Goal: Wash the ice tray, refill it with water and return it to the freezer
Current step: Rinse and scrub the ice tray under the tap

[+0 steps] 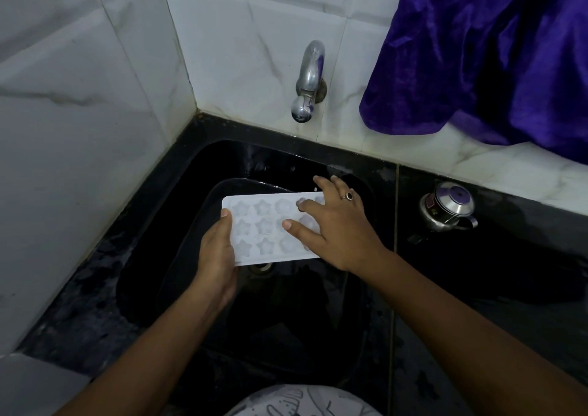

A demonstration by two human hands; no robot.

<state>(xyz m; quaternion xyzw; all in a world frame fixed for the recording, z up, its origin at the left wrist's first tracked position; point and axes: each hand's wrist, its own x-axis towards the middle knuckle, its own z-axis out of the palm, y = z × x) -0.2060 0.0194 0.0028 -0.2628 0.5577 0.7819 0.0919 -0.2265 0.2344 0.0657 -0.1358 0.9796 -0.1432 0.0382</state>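
White ice tray (265, 228) held level over black sink (318, 320), below tap (308, 81); left hand (216, 256) grips its left edge, right hand (340, 228) rests spread-fingered on its right end.

head-worn view, steep downward look, close above black sink (203, 167)

The right hand (337, 224) covers the right end of the ice tray (264, 228), so I cannot count its cells. The tray hides most of the drain (262, 267). The purple cloth (493, 49) runs off frame.
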